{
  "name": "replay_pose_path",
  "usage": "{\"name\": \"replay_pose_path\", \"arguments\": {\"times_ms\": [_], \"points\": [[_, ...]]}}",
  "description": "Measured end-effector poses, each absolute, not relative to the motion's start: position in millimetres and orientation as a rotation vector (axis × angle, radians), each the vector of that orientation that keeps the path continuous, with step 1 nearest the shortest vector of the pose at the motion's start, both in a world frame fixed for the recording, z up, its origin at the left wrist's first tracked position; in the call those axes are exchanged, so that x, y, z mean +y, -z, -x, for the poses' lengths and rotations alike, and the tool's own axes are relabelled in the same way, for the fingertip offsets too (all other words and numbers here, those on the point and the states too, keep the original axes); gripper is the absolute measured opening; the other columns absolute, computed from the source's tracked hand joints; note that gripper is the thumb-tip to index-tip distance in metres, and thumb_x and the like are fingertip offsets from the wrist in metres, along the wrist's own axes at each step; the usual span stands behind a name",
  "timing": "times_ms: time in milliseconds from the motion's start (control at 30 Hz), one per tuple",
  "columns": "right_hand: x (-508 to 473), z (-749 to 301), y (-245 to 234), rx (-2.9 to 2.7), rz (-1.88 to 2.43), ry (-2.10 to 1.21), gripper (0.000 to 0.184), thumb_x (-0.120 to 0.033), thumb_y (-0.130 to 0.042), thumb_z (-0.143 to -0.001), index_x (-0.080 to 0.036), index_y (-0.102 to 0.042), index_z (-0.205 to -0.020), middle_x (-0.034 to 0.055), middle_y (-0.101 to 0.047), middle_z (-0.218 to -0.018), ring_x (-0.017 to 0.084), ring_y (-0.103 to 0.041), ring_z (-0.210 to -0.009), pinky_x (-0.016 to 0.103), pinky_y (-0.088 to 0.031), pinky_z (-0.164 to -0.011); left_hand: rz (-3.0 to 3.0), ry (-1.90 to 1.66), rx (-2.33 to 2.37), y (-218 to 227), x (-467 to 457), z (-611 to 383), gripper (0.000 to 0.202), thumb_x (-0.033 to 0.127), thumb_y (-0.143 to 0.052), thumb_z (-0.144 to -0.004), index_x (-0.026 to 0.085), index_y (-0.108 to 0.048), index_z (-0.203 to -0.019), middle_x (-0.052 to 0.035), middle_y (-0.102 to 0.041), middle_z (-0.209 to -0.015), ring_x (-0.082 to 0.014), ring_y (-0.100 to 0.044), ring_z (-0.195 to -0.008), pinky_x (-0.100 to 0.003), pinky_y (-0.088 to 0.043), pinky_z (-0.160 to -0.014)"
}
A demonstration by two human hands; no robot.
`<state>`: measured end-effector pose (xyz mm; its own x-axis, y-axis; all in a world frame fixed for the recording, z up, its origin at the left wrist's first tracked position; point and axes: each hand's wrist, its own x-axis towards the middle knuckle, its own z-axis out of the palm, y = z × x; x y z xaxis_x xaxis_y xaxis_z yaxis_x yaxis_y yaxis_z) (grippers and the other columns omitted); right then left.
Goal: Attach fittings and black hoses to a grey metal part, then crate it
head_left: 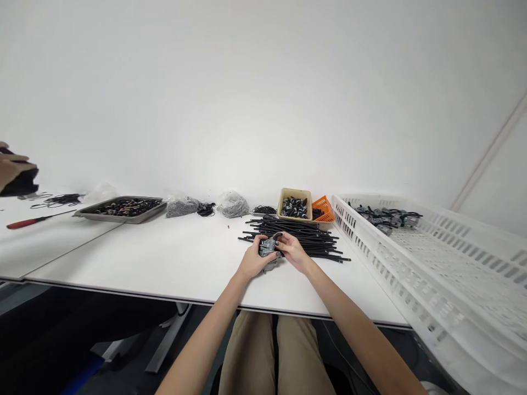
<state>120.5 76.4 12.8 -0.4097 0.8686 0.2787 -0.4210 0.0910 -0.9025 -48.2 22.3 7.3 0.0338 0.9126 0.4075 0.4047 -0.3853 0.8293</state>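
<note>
Since the grey part (268, 248) is small and seems to need a grip on each side to sit steady, I hold it low over the table (173, 263) between both hands. My left hand (252, 262) curls closed round its near side, and my right hand (293, 249) pinches its top with thumb and forefinger. Just beyond my right hand lie the rods (307, 238), heaped side by side, close enough, I judge, to reach without leaning. Behind them stand a box (295, 193) of small rings and an orange basket (323, 207). Right of my right hand a crate (411, 263) holds similar grey pieces at its far end. Well left of my left hand sit a tray (123, 215), bags (233, 204) and a screwdriver (33, 221), nearer another person's hand (12, 167).
</note>
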Motion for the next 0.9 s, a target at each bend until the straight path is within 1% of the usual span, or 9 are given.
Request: {"name": "replay_pose_path", "arguments": {"times_ms": [167, 300, 400, 467, 600, 700, 767, 833, 900], "points": [[75.2, -119.4, -13.8, -1.331, 0.518, -1.552, 0.042, -0.034, -0.094, -0.057, -0.023, -0.078, -0.094, 0.0021, -0.074, -0.097, 0.019, -0.064, -0.095, 0.032, -0.048, -0.093, -1.813, -1.331, 1.34, -7.9, 21.4, 48.1, 0.051, 0.043, -0.076, -0.076, 0.024, -0.051, -0.116, -0.0061, -0.074, -0.102, -0.0246, -0.07, -0.089, -0.037, -0.054, -0.082], [74.8, -120.3, -14.2, -1.357, 0.527, -1.573, 0.045, -0.038, -0.093, -0.059, -0.022, -0.078, -0.098, 0.0042, -0.076, -0.102, 0.022, -0.066, -0.098, 0.035, -0.047, -0.095, -1.809, -1.326, 1.335, -7.1, 22.5, 47.4, 0.051, 0.045, -0.075, -0.077, 0.024, -0.051, -0.116, -0.0071, -0.074, -0.105, -0.0253, -0.07, -0.093, -0.039, -0.054, -0.086], [75.7, -122.9, -13.9, -1.377, 0.523, -1.594, 0.045, -0.043, -0.09, -0.062, -0.02, -0.078, -0.099, 0.0062, -0.076, -0.101, 0.022, -0.066, -0.098, 0.036, -0.047, -0.094, -1.806, -1.319, 1.333, -6.0, 23.7, 47.0, 0.05, 0.045, -0.075, -0.078, 0.024, -0.051, -0.117, -0.0072, -0.074, -0.106, -0.0256, -0.07, -0.096, -0.04, -0.053, -0.09], [77.4, -123.9, -12.6, -1.38, 0.522, -1.59, 0.043, -0.043, -0.089, -0.064, -0.019, -0.077, -0.097, 0.0066, -0.075, -0.099, 0.021, -0.066, -0.096, 0.035, -0.048, -0.093, -1.804, -1.318, 1.339, -5.7, 24.1, 47.0, 0.05, 0.045, -0.075, -0.077, 0.024, -0.051, -0.116, -0.0067, -0.075, -0.104, -0.0257, -0.07, -0.095, -0.04, -0.053, -0.09], [81.7, -121.5, -8.8, -1.369, 0.531, -1.543, 0.033, -0.034, -0.087, -0.069, -0.016, -0.07, -0.091, 0.0036, -0.073, -0.093, 0.018, -0.066, -0.09, 0.036, -0.051, -0.089, -1.803, -1.326, 1.353, -6.2, 23.8, 47.2, 0.051, 0.046, -0.076, -0.076, 0.024, -0.051, -0.115, -0.006, -0.075, -0.102, -0.0258, -0.07, -0.093, -0.04, -0.053, -0.088], [81.9, -118.1, -8.7, -1.35, 0.527, -1.518, 0.038, -0.035, -0.092, -0.063, -0.019, -0.068, -0.087, 0.0002, -0.071, -0.089, 0.016, -0.065, -0.091, 0.033, -0.05, -0.091, -1.803, -1.331, 1.35, -6.8, 23.5, 47.2, 0.051, 0.046, -0.076, -0.076, 0.024, -0.052, -0.115, -0.0064, -0.075, -0.102, -0.0258, -0.071, -0.093, -0.039, -0.054, -0.086], [80.0, -117.1, -10.5, -1.34, 0.521, -1.526, 0.044, -0.038, -0.094, -0.058, -0.022, -0.07, -0.092, 0.0009, -0.073, -0.095, 0.018, -0.065, -0.096, 0.032, -0.048, -0.093, -1.8, -1.333, 1.345, -7.2, 23.6, 46.9, 0.05, 0.045, -0.076, -0.076, 0.024, -0.052, -0.115, -0.0066, -0.075, -0.104, -0.0259, -0.071, -0.093, -0.039, -0.054, -0.086], [77.6, -117.6, -12.8, -1.342, 0.518, -1.556, 0.044, -0.044, -0.09, -0.062, -0.022, -0.073, -0.096, 0.0046, -0.074, -0.102, 0.021, -0.065, -0.1, 0.033, -0.048, -0.092, -1.795, -1.337, 1.342, -7.5, 23.7, 46.7, 0.048, 0.043, -0.075, -0.076, 0.024, -0.052, -0.114, -0.0069, -0.075, -0.106, -0.0261, -0.071, -0.095, -0.04, -0.054, -0.088], [76.1, -119.4, -14.4, -1.34, 0.514, -1.586, 0.041, -0.051, -0.084, -0.068, -0.02, -0.074, -0.094, 0.0081, -0.074, -0.103, 0.023, -0.065, -0.1, 0.035, -0.048, -0.09, -1.791, -1.338, 1.342, -7.5, 23.7, 46.7, 0.048, 0.04, -0.075, -0.075, 0.024, -0.053, -0.115, -0.0072, -0.075, -0.106, -0.0264, -0.071, -0.095, -0.04, -0.053, -0.089]]}}
